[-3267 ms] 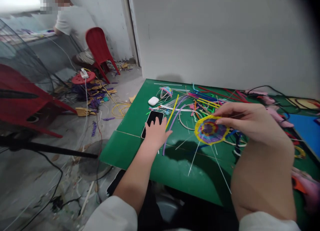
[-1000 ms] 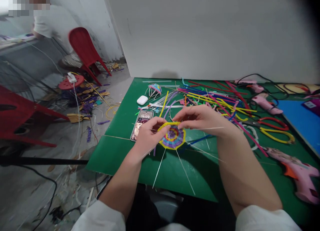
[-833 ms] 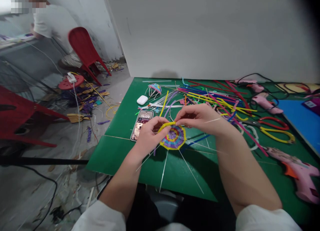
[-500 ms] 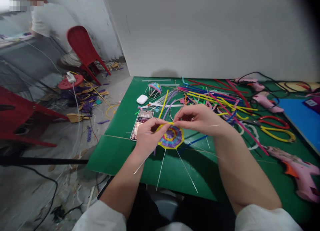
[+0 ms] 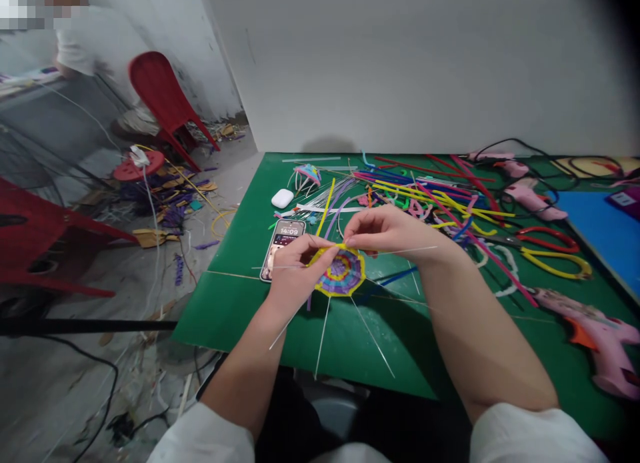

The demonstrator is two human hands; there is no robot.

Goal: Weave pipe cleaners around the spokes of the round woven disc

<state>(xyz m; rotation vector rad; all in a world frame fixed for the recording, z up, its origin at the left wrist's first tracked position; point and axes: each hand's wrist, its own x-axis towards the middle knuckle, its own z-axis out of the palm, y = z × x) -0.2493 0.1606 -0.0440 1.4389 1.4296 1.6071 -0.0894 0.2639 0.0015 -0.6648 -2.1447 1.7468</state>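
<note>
A round woven disc in purple, blue, red and yellow has a yellow outer edge and thin pale rods sticking out around it. My left hand pinches the disc's upper left edge between thumb and fingers. At the top edge, the fingertips of my right hand are pressed together on the yellow strip of the rim. The two hands' fingertips are close to each other. Beyond them, a yellow pipe cleaner and a purple one stand out from near the disc. A phone lies partly behind my left hand.
The green table bears a white case, a small umbrella-like piece, many coloured pipe cleaners, scissors and pink glue guns. A blue board lies at the right. At the left, a person sits on a red chair.
My right hand has shifted slightly left and the thin rod beside it has tilted a little. The view has moved slightly. Both hands keep their hold at the rim.
</note>
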